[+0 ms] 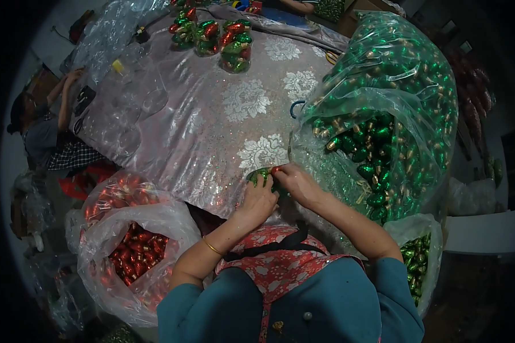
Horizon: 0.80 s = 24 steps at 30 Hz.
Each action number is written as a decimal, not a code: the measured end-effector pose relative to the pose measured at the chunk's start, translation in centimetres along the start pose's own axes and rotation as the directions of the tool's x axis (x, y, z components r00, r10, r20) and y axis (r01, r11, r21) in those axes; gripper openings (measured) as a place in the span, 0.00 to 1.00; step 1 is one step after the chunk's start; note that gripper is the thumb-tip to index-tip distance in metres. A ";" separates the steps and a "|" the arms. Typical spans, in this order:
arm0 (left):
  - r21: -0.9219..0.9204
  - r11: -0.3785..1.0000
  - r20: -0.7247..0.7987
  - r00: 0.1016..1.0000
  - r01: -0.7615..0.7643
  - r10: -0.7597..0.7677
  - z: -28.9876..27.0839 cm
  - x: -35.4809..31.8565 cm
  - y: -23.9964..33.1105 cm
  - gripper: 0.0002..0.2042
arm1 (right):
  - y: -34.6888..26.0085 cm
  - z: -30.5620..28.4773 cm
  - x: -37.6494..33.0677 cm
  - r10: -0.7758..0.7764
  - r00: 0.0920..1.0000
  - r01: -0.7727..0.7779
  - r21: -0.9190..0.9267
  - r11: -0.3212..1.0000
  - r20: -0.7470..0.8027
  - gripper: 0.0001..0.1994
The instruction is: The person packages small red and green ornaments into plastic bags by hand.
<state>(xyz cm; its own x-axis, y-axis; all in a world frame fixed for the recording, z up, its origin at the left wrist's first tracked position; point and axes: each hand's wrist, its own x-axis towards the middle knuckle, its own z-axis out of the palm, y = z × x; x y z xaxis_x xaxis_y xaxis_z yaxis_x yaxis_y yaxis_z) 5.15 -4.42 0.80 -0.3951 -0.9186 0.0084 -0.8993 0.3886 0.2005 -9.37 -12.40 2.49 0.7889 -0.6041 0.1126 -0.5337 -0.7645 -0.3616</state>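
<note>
My left hand (260,199) is closed around a shiny green ornament (260,175) near the table's front edge. I cannot tell whether a clear wrapper surrounds it. My right hand (296,182) is right beside it, fingertips pinching a small red ornament (276,170). The fingers hide most of both pieces. To the right, a large clear bag (377,63) lies open toward me, full of glittery dark green ornaments (377,148) with gold caps. At the lower left stands an open clear bag (94,251) of red ornaments (137,257).
Several clear packs (236,48) of mixed red and green ornaments stand far back on the glitter-strewn patterned tablecloth (212,137). Another bag (429,228) with lighter green ornaments sits at my right elbow. A co-worker (40,126) works at the left beside clear plastic sheeting.
</note>
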 end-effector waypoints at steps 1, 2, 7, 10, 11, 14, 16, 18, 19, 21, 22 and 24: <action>0.015 1.000 0.008 1.000 -0.012 0.012 -0.1 0.2 0.1 0.16 | 0.8 1.0 -0.7 -0.115 0.990 0.113 -0.018 0.993 -0.087 0.09; 0.012 1.000 0.010 1.000 -0.029 0.029 0.2 0.2 0.2 0.16 | 0.4 1.4 -0.6 -0.099 0.991 0.097 -0.022 0.995 -0.090 0.09; 0.007 1.000 0.044 0.999 0.010 -0.010 1.0 -0.1 -0.2 0.14 | -0.4 3.2 0.6 0.053 0.996 -0.059 -0.089 0.994 -0.068 0.08; -0.012 1.000 -0.042 0.999 0.004 -0.005 0.9 0.3 0.1 0.13 | 0.2 3.7 1.3 0.047 0.999 -0.050 -0.140 0.989 -0.024 0.07; -0.010 1.000 0.011 1.000 0.019 -0.019 0.6 0.6 0.2 0.15 | 0.5 3.7 2.0 0.063 0.997 -0.056 -0.164 0.985 0.033 0.08; 0.012 0.995 0.147 0.984 0.097 -0.097 -0.3 0.4 0.3 0.19 | 1.5 1.2 3.1 0.017 0.983 -0.020 0.015 1.000 0.180 0.08; 0.014 0.996 0.101 0.991 0.088 -0.089 -0.5 0.4 1.1 0.22 | 3.3 -2.4 2.4 -0.011 0.995 -0.014 0.241 0.970 0.103 0.09; 0.021 0.992 0.092 0.988 0.124 -0.126 -0.4 0.1 1.4 0.24 | 7.0 -5.0 0.9 0.106 0.967 -0.037 0.286 0.958 -0.230 0.08; 0.021 0.992 0.086 0.988 0.126 -0.127 -0.5 0.4 1.5 0.25 | 10.3 -5.3 -0.3 0.170 0.952 -0.142 0.123 0.982 -0.256 0.10; 0.013 0.993 0.071 0.990 0.121 -0.121 -0.5 0.6 1.6 0.27 | 15.2 -4.2 -2.2 0.228 0.946 -0.288 -0.280 0.916 -0.229 0.15; 0.015 0.992 0.076 0.989 0.127 -0.128 -0.6 0.7 1.7 0.27 | 17.3 -2.8 -2.8 0.200 0.945 -0.300 -0.448 0.842 -0.257 0.15; -0.052 0.990 0.088 0.988 0.133 -0.128 -1.1 0.9 1.5 0.26 | 20.9 -0.4 -4.5 0.182 0.946 -0.287 -0.437 0.853 -0.266 0.15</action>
<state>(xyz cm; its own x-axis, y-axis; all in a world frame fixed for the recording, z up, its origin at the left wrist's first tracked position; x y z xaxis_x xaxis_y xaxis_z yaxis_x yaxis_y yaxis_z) 3.67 -4.76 2.20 -0.2914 -0.9510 -0.1033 -0.9330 0.2587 0.2503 -24.22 -25.73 -5.18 0.5683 -0.7710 0.2873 -0.8145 -0.5766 0.0636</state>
